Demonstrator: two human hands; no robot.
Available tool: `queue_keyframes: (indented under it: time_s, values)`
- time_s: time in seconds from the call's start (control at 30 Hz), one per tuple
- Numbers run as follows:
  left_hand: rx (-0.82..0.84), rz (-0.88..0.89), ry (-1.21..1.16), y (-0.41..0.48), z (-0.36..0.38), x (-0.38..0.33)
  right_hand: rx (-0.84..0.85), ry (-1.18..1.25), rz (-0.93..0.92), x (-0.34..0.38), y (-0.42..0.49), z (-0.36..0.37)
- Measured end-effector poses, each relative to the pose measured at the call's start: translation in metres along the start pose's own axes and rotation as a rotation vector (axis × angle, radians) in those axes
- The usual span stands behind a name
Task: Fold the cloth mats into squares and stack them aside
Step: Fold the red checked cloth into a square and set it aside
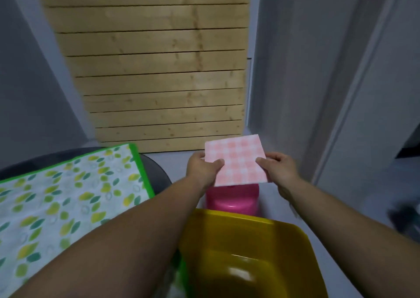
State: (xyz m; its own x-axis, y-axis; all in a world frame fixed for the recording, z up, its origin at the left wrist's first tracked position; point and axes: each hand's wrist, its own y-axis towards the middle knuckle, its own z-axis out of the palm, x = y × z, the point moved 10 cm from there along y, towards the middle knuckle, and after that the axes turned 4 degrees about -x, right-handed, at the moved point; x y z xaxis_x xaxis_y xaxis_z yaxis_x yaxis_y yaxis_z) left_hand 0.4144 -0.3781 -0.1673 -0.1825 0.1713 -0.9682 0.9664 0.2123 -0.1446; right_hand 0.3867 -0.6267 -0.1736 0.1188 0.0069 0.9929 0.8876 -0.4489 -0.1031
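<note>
A pink-and-white checked cloth mat [238, 159], folded into a square, is held flat in the air above a pink plastic stool [231, 201]. My left hand [203, 168] pinches its left edge, thumb on top. My right hand [280, 170] pinches its right edge the same way. On the left, a white mat with a green and yellow leaf print and a green border [68, 197] lies spread over a dark round table [159, 177].
A yellow plastic tub [295, 241] stands close in front of me, just below the pink stool. A wooden slatted panel [159, 82] leans against the grey wall ahead. A white door frame [341, 116] runs along the right.
</note>
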Motion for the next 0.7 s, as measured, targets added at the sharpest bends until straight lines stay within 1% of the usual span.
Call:
queue_keyframes:
  time_s: [0.13, 0.3, 0.43, 0.53, 0.7]
  values:
    - [-0.042, -0.065, 0.109, 0.033, 0.023, 0.041, -0.019, -0.065, 0.021, -0.044, 0.036, 0.014]
    - [-0.07, -0.159, 0.226, 0.054, 0.05, 0.094, -0.036, -0.17, 0.019, -0.096, 0.063, 0.026]
    - [-0.083, -0.156, 0.34, 0.069, 0.066, 0.12, -0.04, -0.238, 0.003, -0.123, 0.077, 0.03]
    - [-0.061, -0.125, 0.398, 0.077, 0.077, 0.132, -0.034, -0.29, -0.001, -0.145, 0.086, 0.034]
    - [-0.062, -0.097, 0.509, 0.086, 0.076, 0.143, -0.014, -0.382, -0.052, -0.163, 0.088, 0.041]
